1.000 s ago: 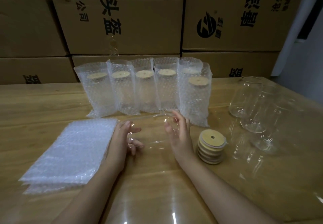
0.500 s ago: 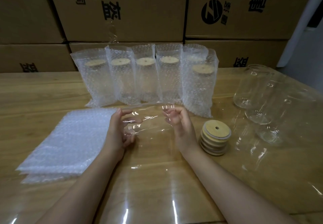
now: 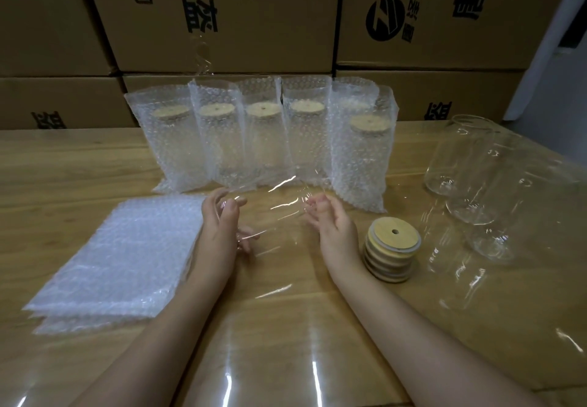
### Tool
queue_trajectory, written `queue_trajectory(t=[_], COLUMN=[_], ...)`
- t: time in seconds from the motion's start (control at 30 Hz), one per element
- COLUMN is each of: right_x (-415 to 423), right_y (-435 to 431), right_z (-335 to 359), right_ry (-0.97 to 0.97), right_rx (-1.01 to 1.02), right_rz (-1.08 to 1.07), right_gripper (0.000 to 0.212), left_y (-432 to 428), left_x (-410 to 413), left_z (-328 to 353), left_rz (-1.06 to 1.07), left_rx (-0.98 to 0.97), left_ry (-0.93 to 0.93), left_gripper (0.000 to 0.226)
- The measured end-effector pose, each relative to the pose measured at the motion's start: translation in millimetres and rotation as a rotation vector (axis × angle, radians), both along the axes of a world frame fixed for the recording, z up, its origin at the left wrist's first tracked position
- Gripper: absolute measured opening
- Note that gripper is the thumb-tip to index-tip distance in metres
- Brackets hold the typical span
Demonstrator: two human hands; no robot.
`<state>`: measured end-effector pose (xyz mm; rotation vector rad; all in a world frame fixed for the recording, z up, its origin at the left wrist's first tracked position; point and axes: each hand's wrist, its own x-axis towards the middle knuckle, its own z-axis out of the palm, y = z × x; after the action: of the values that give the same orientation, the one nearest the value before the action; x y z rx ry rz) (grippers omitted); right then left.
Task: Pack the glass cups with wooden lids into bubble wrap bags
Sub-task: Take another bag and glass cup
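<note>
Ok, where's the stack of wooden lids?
Head view, right of centre: the stack of wooden lids stands beside the right hand, between it and the bare glass cups.

You worked under dim, warm overhead light; white glare streaked the clear plastic sheet (image 3: 270,359) nearest you. The glass cups (image 3: 444,159) dissolved into reflections, the table (image 3: 63,168) edge bowed, and the cardboard boxes (image 3: 254,25) looked soft.

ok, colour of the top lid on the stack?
The top lid is light tan wood with a small dark centre hole; head view.
</note>
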<state>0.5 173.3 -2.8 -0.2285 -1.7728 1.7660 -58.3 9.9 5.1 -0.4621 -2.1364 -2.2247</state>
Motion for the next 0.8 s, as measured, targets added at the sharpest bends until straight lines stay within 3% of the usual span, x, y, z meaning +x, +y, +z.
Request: queue_trajectory(t=[0.13,0.4,0.67,0.8], right_x=[0.7,2.5,4.4,5.7], right_y=[0.8,-0.1,-1.5,-2.0], right_z=[-0.2,1.0,3.7,5.9], right_ry=[0.038,0.090,0.067,0.000], right_rx=[0.103,0.153,0.120,0.097], right_rz=[-0.048,0.000,0.071,0.110], right_gripper=[0.015,0.039,0.039,0.072], left_y=[0.2,1.8,2.1,-0.6], left_x=[2.0,1.0,5.4,4.5], left_z=[-0.5,-3.6,5.2,4.4], left_rz=[0.005,-0.017,-0.036,-0.049], left_rx=[-0.043,-0.102,-0.027,0.016], left_ry=[0.072,0.093,-0.049,-0.107], left_gripper=[0.040,0.041,0.018,0.025])
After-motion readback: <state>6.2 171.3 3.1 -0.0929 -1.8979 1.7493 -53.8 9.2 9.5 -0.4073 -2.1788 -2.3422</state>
